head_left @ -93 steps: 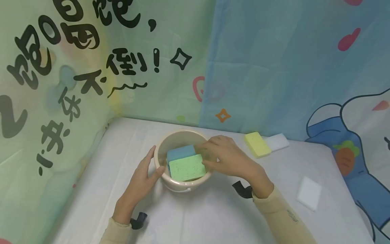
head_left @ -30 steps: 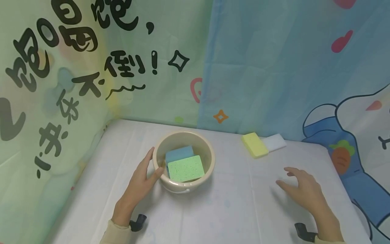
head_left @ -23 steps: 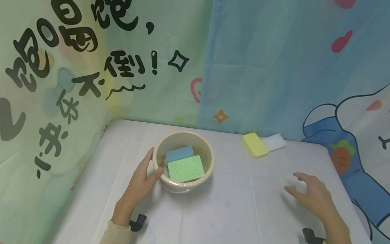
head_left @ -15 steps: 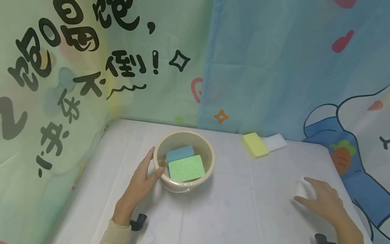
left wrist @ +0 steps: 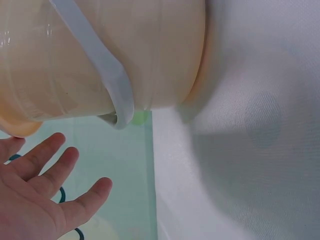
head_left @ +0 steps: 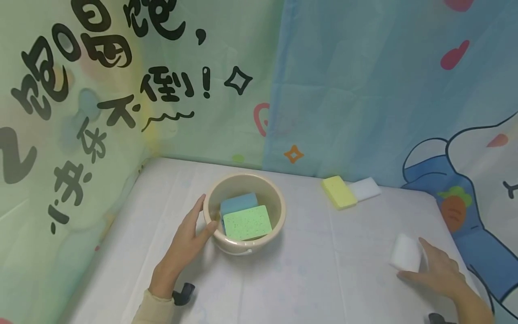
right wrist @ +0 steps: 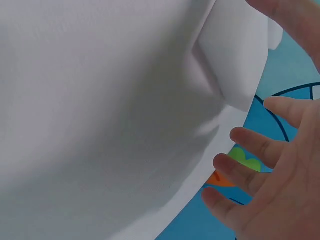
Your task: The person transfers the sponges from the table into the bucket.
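Your left hand (head_left: 184, 243) rests with straight fingers against the side of the beige bucket (head_left: 275, 198) at the frame's centre; inside it a green sponge (head_left: 247, 222) lies on a blue sponge (head_left: 238, 203). At lower right your right hand (head_left: 439, 272), fingers spread and relaxed, touches the white sponge (head_left: 406, 253) lying on the white table (head_left: 315, 270). A yellow sponge (head_left: 339, 192) sits further back, just beside another white sponge (head_left: 366, 189).
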Demonstrator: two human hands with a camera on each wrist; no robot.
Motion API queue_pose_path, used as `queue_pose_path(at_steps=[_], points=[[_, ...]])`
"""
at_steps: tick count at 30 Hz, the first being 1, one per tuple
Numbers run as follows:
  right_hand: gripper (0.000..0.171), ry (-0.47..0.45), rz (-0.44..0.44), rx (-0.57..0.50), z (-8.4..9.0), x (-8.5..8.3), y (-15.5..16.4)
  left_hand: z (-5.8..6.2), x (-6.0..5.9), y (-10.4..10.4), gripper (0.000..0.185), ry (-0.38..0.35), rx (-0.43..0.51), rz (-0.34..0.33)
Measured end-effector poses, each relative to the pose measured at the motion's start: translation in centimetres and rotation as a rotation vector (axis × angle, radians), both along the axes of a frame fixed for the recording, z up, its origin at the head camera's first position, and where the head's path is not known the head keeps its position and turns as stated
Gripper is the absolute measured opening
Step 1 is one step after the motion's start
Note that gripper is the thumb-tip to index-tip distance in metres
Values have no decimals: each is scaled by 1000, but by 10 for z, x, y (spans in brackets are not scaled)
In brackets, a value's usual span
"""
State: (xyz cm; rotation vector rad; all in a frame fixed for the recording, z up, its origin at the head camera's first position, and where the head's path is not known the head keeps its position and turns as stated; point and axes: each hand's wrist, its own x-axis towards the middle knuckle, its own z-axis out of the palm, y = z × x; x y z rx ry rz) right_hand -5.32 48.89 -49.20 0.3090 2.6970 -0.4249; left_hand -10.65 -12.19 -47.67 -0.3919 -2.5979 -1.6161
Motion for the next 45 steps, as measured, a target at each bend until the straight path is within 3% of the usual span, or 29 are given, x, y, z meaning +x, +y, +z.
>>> queue_pose_path(at_steps=[17,24,35,45], points=[[133,-56,44,0,-11,-12,15,-2,-1,-1,74,9,-6,1],[126,-54,42,-1,-10,-9,13,-2,-1,-1,75,1,-11,2],[125,-33,-9,2,2,-15,-6,0,-1,-2,74,13,-7,0],[130,33,18,40,21,-19,-40,0,-1,0,73,10,-12,5]])
